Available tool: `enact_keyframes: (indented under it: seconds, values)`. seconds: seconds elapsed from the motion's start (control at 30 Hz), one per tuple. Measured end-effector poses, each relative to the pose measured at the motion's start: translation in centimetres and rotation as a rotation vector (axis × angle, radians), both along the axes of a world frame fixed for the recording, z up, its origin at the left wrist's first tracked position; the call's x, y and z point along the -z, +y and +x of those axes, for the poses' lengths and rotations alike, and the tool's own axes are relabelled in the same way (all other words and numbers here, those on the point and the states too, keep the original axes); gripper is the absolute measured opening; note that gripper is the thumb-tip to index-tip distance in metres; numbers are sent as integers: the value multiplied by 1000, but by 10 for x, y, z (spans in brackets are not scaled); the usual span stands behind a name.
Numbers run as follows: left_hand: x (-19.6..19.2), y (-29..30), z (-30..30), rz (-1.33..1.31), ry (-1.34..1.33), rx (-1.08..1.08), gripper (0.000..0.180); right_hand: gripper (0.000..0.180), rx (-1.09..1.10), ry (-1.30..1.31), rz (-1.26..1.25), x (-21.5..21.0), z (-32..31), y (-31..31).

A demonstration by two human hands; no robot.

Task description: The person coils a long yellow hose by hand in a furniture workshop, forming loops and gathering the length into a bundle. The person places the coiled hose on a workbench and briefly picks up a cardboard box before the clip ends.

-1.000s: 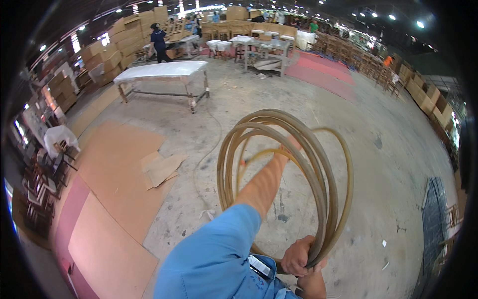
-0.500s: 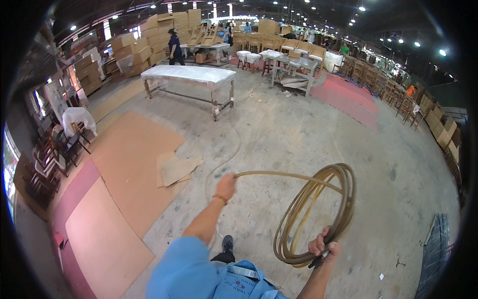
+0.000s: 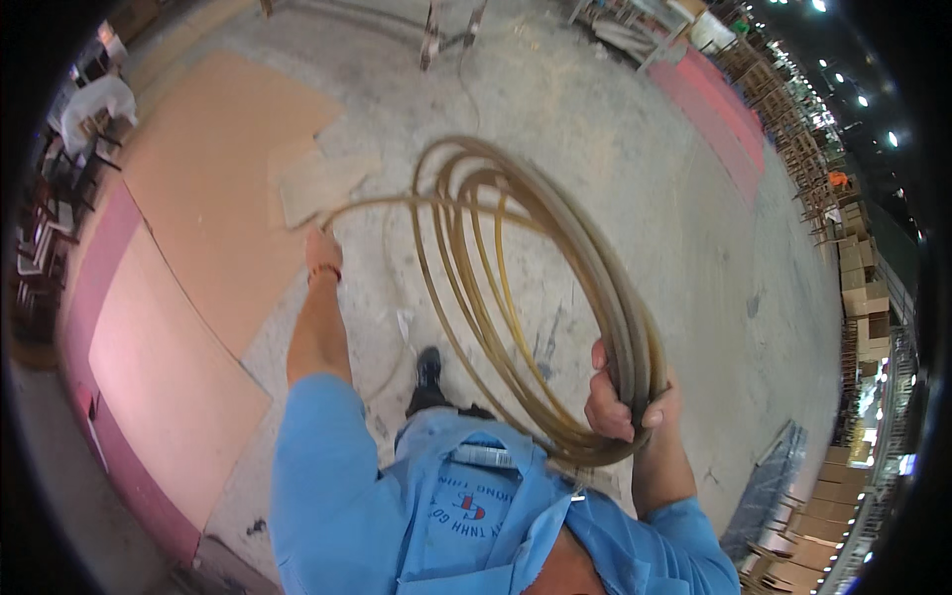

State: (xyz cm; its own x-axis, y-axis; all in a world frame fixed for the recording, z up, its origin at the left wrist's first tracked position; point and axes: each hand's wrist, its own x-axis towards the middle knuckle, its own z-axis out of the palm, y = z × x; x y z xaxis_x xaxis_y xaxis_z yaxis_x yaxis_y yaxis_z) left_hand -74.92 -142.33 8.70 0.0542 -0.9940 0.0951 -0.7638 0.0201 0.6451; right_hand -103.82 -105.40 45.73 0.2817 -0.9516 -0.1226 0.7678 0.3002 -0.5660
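Your right hand (image 3: 607, 405) curled its fingers round the coiled hose (image 3: 613, 307); your blurred left hand (image 3: 322, 253) seemed closed on it, well apart.

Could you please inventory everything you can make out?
Hose: 1, yellow-brown, coiled, centre
Large cardboard sheets: at least 2, tan, left
Small cardboard: at least 1, tan, upper left
Sheeting: count unclear, red, far left
Mat: 1, pinkish red, upper right
Dark chairs: several, dark brown, left edge
Cover: 1, white, upper left
Table legs: at least 2, brown, top
Brown chairs: many, brown, upper right
Boxes: several, tan, right edge
Sheet: 1, dark, lower right
Lights: several, white, upper right
Floor: 1, grey, throughout
Shirt: 1, blue, bottom centre
Shoe: 1, black, below centre
Wristband: 1, red, left wrist
Left grip: 1, on the hose's left stretch
Right grip: 1, around the coil, right
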Motion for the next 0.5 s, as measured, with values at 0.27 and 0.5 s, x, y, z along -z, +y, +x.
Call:
enact_keyframes:
  seconds: [0.27, 0.5]
  values:
    - [67, 45, -70, 617, 28, 11, 44, 69, 242, 42, 129, -69, 32, -80]
    - [98, -23, -76, 547, -55, -88, 40, 86, -318, -159, -292, -48, -69, -146]
